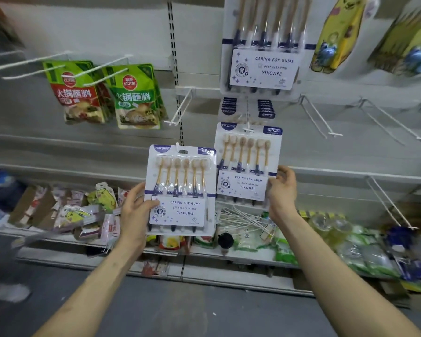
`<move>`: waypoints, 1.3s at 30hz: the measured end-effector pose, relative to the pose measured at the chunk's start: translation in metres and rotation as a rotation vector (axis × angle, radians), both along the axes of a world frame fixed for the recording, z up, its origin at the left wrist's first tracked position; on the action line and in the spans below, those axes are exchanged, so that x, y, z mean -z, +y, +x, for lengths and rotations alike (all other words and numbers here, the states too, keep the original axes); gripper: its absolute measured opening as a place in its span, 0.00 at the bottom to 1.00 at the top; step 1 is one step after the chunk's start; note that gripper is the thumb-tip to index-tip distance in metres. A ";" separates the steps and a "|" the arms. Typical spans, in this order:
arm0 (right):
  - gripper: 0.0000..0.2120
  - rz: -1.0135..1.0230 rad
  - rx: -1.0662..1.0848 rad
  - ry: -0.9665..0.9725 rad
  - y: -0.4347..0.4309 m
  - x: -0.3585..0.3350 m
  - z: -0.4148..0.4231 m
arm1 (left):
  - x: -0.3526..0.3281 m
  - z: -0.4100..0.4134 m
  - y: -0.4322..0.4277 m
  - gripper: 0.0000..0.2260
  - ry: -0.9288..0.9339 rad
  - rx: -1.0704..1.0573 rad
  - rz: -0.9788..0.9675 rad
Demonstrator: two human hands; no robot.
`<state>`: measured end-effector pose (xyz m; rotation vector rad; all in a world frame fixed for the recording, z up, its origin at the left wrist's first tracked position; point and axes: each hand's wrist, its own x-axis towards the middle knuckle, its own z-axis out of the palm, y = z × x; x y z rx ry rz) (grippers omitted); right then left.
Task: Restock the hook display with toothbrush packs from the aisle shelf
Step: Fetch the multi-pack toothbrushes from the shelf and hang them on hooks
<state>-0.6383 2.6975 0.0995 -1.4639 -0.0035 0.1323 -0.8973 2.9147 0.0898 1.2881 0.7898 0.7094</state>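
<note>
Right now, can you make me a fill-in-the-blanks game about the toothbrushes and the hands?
1. The left hand holds a toothbrush pack with ___ toothbrushes.
2. The right hand is at the edge of the hanging pack, which hangs on a white ___.
3. Both packs say CARING FOR ___.
4. The held pack is to the ___ of the hanging one.

Missing words: six, hook, GUMS, left.

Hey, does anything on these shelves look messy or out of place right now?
Yes. A loose heap of thin white wire hooks lies on the lower grey metal shelf, below the hanging purple-and-white toothbrush pack, instead of mounted on the wall. Left of it, small colourful packets lie jumbled and overlapping.
</note>
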 end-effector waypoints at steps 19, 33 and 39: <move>0.09 -0.209 -0.081 0.091 0.050 0.027 0.111 | 0.005 0.042 -0.016 0.25 -0.028 -0.101 -0.028; 0.18 -0.031 -0.731 0.237 0.004 0.014 0.022 | 0.014 0.068 -0.037 0.24 -0.025 0.104 -0.047; 0.11 -0.007 -0.570 0.113 -0.005 0.002 0.000 | 0.017 0.080 -0.044 0.16 -0.009 0.239 -0.020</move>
